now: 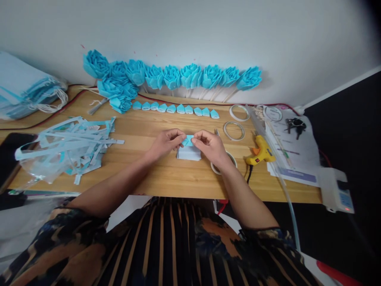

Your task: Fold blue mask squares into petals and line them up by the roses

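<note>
Between both hands, at the middle of the wooden table (143, 174), is a small blue piece of fabric-like sheet (188, 140). My left hand (167, 143) pinches its left end between thumb and fingers. At the right end, my right hand (210, 145) grips it the same way. Directly below the piece lies a stack of pale rectangular pieces (189, 153), partly covered by it. Beyond the hands runs a row of small folded blue petals (171, 109). Whether the held piece is creased or folded is hard to make out.
Blue fabric flowers (172, 77) on sticks lean against the wall. Cut strips (68, 147) lie heaped at left, near a dark phone (14, 155). Tape rolls (233, 131), a yellow glue gun (260, 151), papers (300, 139) and keys (295, 124) are at right. Folded bags (24, 89) sit far left.
</note>
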{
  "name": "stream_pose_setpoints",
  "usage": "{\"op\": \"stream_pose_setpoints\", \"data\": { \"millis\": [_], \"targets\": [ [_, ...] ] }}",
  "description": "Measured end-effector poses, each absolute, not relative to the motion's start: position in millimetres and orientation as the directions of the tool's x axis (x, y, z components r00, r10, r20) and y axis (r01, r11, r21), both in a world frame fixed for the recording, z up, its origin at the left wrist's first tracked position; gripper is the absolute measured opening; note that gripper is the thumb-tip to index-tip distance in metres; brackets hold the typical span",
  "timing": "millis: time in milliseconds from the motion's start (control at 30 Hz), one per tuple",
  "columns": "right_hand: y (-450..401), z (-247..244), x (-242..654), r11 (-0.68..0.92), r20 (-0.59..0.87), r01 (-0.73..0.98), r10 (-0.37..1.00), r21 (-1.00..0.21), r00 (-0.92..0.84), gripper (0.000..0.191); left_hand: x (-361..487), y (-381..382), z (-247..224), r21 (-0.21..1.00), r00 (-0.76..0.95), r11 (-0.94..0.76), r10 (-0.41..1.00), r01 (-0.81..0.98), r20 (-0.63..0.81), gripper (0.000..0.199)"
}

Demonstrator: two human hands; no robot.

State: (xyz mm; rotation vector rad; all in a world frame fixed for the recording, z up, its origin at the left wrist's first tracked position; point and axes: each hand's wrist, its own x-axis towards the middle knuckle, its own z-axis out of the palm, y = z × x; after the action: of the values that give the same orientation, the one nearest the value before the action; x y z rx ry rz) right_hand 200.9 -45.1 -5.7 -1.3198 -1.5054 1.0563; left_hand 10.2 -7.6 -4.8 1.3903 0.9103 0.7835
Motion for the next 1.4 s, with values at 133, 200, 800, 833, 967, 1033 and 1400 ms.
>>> {"op": "stream_pose_setpoints", "data": {
  "millis": [133,200,800,833,967,1033,1400],
  "targets": [
    [-45,-4,200,0.087,0.071,0.249,0.995,-0.965,-0.072,0.018,10,-8,-6,0.998,0.464,0.01,0.885,0.064,-0.038,0.038],
    [-45,-3,200,0.086,0.076,0.239,0.996,-0.967,-0.049,0.019,9,-9,-5,0.998,0.482,0.001,0.876,0.063,-0.032,0.042],
    [-46,2,194,0.049,0.046,0.214,0.999,-0.976,-0.018,0.023,12,-14,1,0.995,0.492,0.004,0.869,0.103,-0.055,0.029],
    [-46,2,194,0.046,0.043,0.215,0.999,-0.976,-0.019,0.023,13,-13,1,0.995,0.493,0.001,0.868,0.102,-0.052,0.029],
    [-47,2,193,0.048,0.045,0.209,0.999,-0.977,-0.022,0.022,13,-13,-1,0.996,0.491,-0.008,0.87,0.088,-0.036,0.027],
    [-47,2,193,0.045,0.04,0.213,0.999,-0.976,-0.028,0.022,13,-13,-1,0.996,0.482,-0.01,0.876,0.089,-0.034,0.027],
    [-47,3,192,0.036,0.038,0.214,0.999,-0.976,0.004,0.02,13,-14,4,0.994,0.493,-0.014,0.869,0.111,-0.043,0.03]
  ]
}}
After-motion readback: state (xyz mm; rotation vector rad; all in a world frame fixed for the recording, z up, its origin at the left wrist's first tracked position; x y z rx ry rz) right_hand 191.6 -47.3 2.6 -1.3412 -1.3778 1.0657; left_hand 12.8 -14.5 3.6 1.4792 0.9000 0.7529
